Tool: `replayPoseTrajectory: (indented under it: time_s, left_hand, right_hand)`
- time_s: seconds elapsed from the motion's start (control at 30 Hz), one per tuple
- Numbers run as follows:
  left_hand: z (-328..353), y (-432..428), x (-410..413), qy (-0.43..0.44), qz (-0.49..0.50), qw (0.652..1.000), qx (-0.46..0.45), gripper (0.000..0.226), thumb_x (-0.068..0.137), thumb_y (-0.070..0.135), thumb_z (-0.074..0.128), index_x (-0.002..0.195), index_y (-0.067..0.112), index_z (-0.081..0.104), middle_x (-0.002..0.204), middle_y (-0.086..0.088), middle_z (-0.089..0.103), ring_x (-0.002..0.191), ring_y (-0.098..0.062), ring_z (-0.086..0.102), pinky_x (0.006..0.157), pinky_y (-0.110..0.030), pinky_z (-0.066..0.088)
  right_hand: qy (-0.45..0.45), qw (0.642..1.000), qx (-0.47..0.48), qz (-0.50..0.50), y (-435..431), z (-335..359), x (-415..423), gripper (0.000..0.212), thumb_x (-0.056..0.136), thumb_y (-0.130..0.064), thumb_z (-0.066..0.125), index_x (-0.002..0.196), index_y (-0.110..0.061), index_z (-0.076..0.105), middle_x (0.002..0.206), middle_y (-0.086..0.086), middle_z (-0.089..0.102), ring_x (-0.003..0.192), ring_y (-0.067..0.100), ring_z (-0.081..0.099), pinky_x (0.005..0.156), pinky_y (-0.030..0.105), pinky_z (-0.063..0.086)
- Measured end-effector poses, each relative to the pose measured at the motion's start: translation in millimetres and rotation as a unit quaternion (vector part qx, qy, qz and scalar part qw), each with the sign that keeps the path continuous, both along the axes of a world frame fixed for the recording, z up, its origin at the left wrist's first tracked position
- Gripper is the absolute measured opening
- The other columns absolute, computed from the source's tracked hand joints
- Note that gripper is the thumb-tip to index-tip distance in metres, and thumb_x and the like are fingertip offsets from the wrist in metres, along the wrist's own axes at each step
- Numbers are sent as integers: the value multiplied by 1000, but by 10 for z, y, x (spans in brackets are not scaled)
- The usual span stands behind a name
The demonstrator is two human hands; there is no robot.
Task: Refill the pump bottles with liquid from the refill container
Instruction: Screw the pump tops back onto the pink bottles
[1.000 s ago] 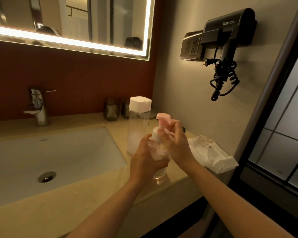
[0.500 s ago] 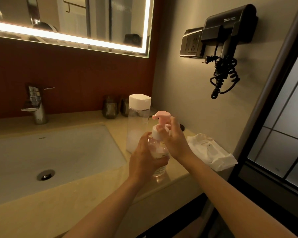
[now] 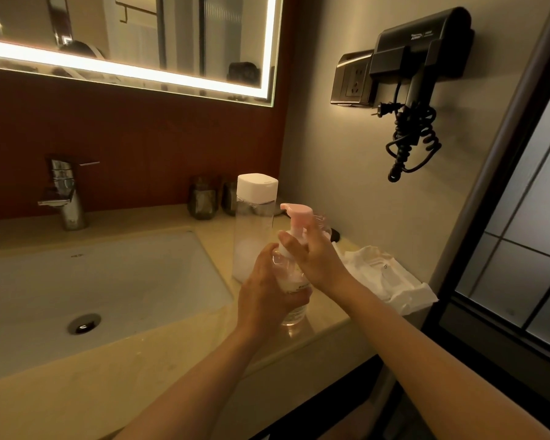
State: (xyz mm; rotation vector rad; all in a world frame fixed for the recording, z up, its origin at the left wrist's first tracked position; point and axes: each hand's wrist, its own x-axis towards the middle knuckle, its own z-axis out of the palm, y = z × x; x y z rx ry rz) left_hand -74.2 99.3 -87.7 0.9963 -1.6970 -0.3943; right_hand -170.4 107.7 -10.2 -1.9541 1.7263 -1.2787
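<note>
Left hand (image 3: 267, 293) wrapped tight round the pump bottle (image 3: 294, 311) to pin it upright at the table (image 3: 172, 369) edge, right hand (image 3: 313, 260) fingers (image 3: 291, 246) pinching the collar under the pink pump (image 3: 297, 214), presumably to unscrew it; capped refill container (image 3: 254, 223) stands just behind.

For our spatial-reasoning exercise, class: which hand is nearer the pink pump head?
Right. The right hand grips the neck just under the pink pump head; the left hand holds the bottle lower down.

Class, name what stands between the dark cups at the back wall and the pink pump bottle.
The tall clear white-capped container stands there, behind the pump bottle, in the head view.
</note>
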Motion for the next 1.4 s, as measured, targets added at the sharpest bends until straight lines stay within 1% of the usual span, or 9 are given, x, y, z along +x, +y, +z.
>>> replayPoseTrajectory:
  time_s: [0.27, 0.47, 0.67, 0.8, 0.97, 1.07, 1.2, 1.3, 1.4]
  left_hand:
    - [1, 12, -5, 5, 0, 1000, 5, 91, 59, 40, 82, 134, 21, 33, 119, 1, 58, 96, -15, 61, 71, -15, 42]
    - [5, 15, -20, 1, 7, 1000, 4, 92, 61, 39, 82, 135, 20, 32, 124, 1, 57, 100, -17, 61, 76, -24, 48]
    - [0, 21, -19, 1, 10, 1000, 0, 89, 60, 38, 83, 132, 21, 34, 119, 1, 59, 96, -16, 61, 72, -19, 46]
    - [8, 25, -24, 10, 6, 1000, 7, 89, 60, 39, 82, 133, 21, 34, 119, 1, 58, 95, -16, 61, 71, -20, 47]
    - [10, 23, -15, 7, 5, 1000, 14, 94, 58, 39, 84, 135, 21, 32, 122, 1, 58, 98, -15, 60, 71, -19, 48]
    - [7, 23, -16, 7, 5, 1000, 12, 94, 58, 39, 84, 134, 21, 33, 121, 0, 58, 98, -15, 61, 72, -23, 51]
    - [6, 27, -13, 3, 3, 1000, 7, 91, 59, 37, 84, 133, 20, 34, 120, 0, 58, 98, -16, 61, 73, -18, 46]
    - [13, 30, -22, 5, 0, 1000, 5, 92, 59, 38, 83, 135, 21, 33, 123, 0, 57, 100, -16, 60, 74, -17, 45]
    - [21, 21, -18, -1, 2, 1000, 2, 93, 58, 40, 83, 134, 20, 33, 123, -1, 57, 100, -17, 61, 74, -18, 46]
  right_hand:
    - [100, 993, -67, -21, 135, -42, -96, 58, 84, -55, 37, 114, -10, 57, 107, 5, 65, 93, 19, 62, 85, 38, 52]
    - [49, 998, 37, -19, -13, -19, -67, 55, 88, -52, 43, 129, -18, 33, 129, 6, 50, 111, 25, 55, 93, 46, 48]
    - [50, 999, 3, 17, 163, -60, -71, 63, 81, -59, 26, 124, -17, 47, 110, -4, 56, 102, 20, 59, 90, 44, 51]
    - [126, 989, -51, -65, 158, -39, -107, 68, 78, -66, 30, 113, -13, 53, 110, 4, 63, 94, 20, 62, 84, 41, 53]
    - [53, 997, -33, -42, 66, -144, 17, 49, 93, -46, 37, 130, -15, 34, 125, 6, 52, 103, 20, 57, 84, 31, 50]
    - [11, 998, -61, -11, 125, -173, 23, 46, 92, -45, 35, 125, -14, 46, 111, -3, 55, 97, 14, 58, 79, 23, 48]
    - [77, 990, -110, -34, 156, -159, -70, 57, 85, -54, 32, 117, -11, 55, 111, 6, 64, 96, 21, 62, 84, 37, 54]
    - [71, 991, -90, -64, 107, -120, -78, 71, 73, -70, 34, 113, -13, 46, 111, 7, 61, 94, 22, 61, 81, 41, 54]
    - [63, 992, -74, -76, 48, -167, -13, 66, 78, -65, 36, 120, -14, 37, 119, 6, 58, 96, 21, 61, 80, 38, 55]
